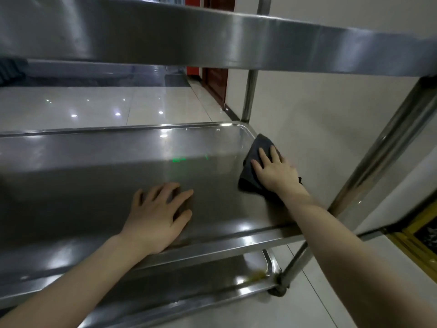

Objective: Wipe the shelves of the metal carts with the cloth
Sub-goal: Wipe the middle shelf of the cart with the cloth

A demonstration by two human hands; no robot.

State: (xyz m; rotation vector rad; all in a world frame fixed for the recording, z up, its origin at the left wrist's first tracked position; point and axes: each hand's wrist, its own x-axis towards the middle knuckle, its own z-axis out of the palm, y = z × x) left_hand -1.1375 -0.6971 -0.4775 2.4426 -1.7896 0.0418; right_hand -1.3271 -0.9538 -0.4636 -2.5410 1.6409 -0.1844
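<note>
Bottom shelf (189, 287): lowest tray of the metal cart, nearest the viewer; raised rim, rounded corner at right.
Stain (257, 273): yellowish smear in the right corner of the bottom shelf, against the rim.
Caster (279, 291): dark wheel under the near right corner post, on the floor tiles.
Left hand (160, 218): palm down on the middle shelf, just inside the near rim; fingers spread wide, slightly bent, holding nothing.
Middle shelf (82, 185): brushed steel tray with raised rim, spanning the view; light spots and a green glint reflected in its surface.
Near right post (378, 162): round steel tube, rising at a slant past the right end of the middle shelf.
Right hand (276, 171): laid flat on the cloth at the right end of the middle shelf; fingers straight and a little apart, pressing down, not curled round the fabric.
Cloth (250, 176): dark grey, bunched under the right hand, on the middle shelf near its far right corner, far tip up against the right rim.
Top shelf (212, 36): steel edge band overhead, across the upper view.
Far post (250, 91): upright tube at the far right corner.
Floor (94, 105): glossy pale tiles beyond the cart, ceiling lights mirrored.
Wall (319, 110): pale, to the right of the cart.
Door (215, 84): dark red-brown, far along the wall.
</note>
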